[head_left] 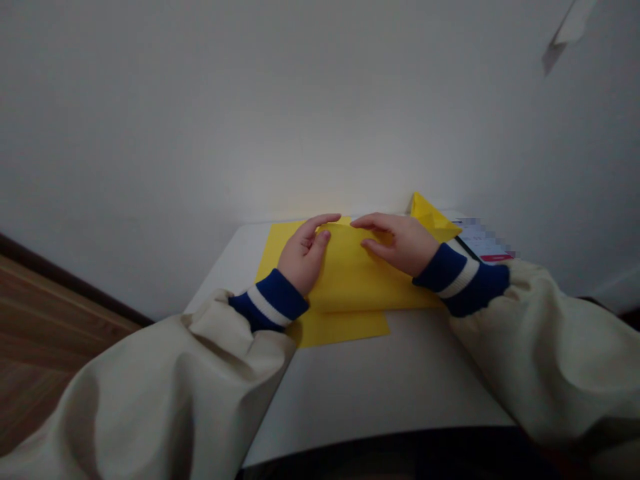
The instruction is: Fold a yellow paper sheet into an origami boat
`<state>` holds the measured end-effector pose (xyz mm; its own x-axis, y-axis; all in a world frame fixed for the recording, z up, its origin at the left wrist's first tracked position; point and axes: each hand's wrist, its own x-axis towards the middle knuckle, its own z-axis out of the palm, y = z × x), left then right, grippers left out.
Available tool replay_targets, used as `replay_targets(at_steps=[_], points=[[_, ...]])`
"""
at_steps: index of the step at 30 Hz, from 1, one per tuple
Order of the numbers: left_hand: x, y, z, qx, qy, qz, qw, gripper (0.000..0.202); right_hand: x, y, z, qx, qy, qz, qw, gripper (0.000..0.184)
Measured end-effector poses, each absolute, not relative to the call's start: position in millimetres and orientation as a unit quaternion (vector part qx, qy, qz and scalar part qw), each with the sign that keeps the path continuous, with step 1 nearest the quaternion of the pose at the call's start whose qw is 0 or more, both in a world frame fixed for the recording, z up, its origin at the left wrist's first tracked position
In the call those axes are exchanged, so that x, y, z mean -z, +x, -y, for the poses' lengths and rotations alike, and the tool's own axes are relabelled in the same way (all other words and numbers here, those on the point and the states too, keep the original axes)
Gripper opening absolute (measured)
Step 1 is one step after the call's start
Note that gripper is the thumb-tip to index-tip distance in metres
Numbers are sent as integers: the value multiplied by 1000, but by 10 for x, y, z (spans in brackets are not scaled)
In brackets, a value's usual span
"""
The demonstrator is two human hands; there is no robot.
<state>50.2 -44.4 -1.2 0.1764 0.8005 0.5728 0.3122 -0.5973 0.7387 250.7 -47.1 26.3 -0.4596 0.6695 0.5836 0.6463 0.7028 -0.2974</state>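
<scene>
At frame centre, yellow paper (367, 283) is lying over a flat yellow sheet (345, 331) on the counter (385, 373). The left hand (303, 259) and right hand (403, 243) are flanking it, fingers parted from thumbs; any grip is remaining unconfirmed. Right of centre, a folded yellow shape (433, 219) is apparently sitting complete; the central paper is seemingly awaiting further folding.
</scene>
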Motion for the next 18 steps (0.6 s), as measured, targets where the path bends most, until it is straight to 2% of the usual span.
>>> replay_targets(at_steps=[8, 18], points=[[65, 467, 336, -587, 608, -383, 373, 15, -212, 2678, 396, -14, -426, 846, 320, 37], [33, 419, 271, -612, 507, -415, 443, 18, -107, 2918, 315, 5, -514, 802, 305, 34]])
